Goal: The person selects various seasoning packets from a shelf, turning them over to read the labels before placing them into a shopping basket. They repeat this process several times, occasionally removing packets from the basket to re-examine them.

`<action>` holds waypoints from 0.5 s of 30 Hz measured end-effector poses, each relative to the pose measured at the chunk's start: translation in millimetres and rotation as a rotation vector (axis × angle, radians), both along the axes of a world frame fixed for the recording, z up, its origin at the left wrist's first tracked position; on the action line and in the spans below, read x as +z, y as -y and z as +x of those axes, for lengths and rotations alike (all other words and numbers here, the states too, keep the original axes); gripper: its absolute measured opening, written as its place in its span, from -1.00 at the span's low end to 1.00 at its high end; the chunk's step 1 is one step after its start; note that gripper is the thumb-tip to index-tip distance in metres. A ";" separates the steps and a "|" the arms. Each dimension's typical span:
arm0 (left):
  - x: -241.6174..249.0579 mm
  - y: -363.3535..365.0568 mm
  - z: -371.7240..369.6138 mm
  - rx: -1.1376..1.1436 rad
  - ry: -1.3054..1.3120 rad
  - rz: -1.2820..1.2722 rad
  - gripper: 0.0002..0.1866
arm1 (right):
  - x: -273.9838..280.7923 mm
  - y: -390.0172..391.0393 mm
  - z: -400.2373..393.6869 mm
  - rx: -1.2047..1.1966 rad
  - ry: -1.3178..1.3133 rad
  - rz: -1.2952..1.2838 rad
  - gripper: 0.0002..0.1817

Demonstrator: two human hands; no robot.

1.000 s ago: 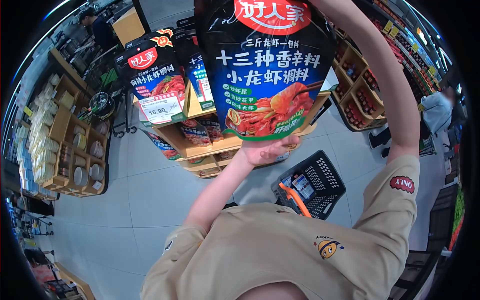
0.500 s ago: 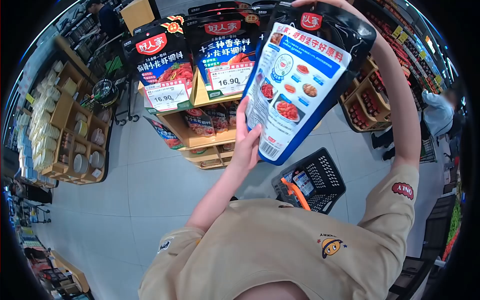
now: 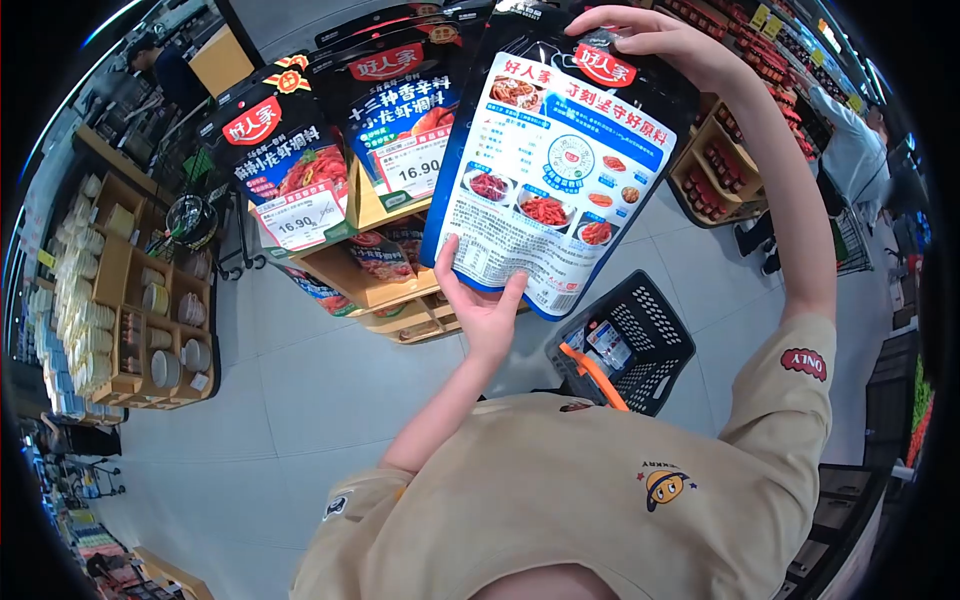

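A large black and blue crayfish seasoning pouch [image 3: 560, 165] is held up before me, its white printed back facing me. My left hand [image 3: 487, 312] grips its lower edge, with thumb and fingers apart on the pouch. At the top edge, my right hand [image 3: 655, 38] has its fingers curled over the black border. Beside the pouch, on the left, similar pouches stand on a wooden display: a spicy one [image 3: 285, 150] and another [image 3: 395, 100], both behind 16.90 price cards.
Below the pouch is a black shopping basket [image 3: 665, 350] with an orange handle [image 3: 594, 376] and packets inside. Wooden shelves with bowls [image 3: 165, 368] stand at left, jar shelves [image 3: 712, 180] at right. A person in white [image 3: 850, 150] is by a cart; another person [image 3: 170, 75] is at upper left.
The pouch has turned so its back faces me more squarely and has shifted left. My right hand shows more fully on its top edge; my left hand stays at the bottom.
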State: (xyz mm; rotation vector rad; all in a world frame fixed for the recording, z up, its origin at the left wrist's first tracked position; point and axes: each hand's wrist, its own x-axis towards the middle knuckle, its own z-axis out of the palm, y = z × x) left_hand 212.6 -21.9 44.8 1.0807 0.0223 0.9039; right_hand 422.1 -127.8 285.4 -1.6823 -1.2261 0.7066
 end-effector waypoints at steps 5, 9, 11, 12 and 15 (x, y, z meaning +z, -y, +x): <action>-12.7 11.4 6.1 -0.298 -0.071 -0.178 -0.29 | -35.7 43.9 27.7 -0.026 0.228 -0.084 -0.66; -39.0 23.5 13.0 -1.007 -0.201 -0.671 -0.41 | -53.4 100.5 35.8 -0.058 0.091 -0.103 -0.64; -80.6 33.1 17.0 -1.399 -0.245 -1.171 -0.42 | -63.0 123.2 15.0 -0.157 -0.053 -0.210 -0.74; -98.5 41.3 21.5 -1.630 -0.170 -1.532 -0.42 | -67.6 132.6 6.8 -0.206 -0.019 -0.290 -0.80; -89.9 62.5 31.1 -1.733 -0.280 -1.710 -0.40 | -79.2 157.4 -16.5 -0.497 -0.003 -0.356 -0.92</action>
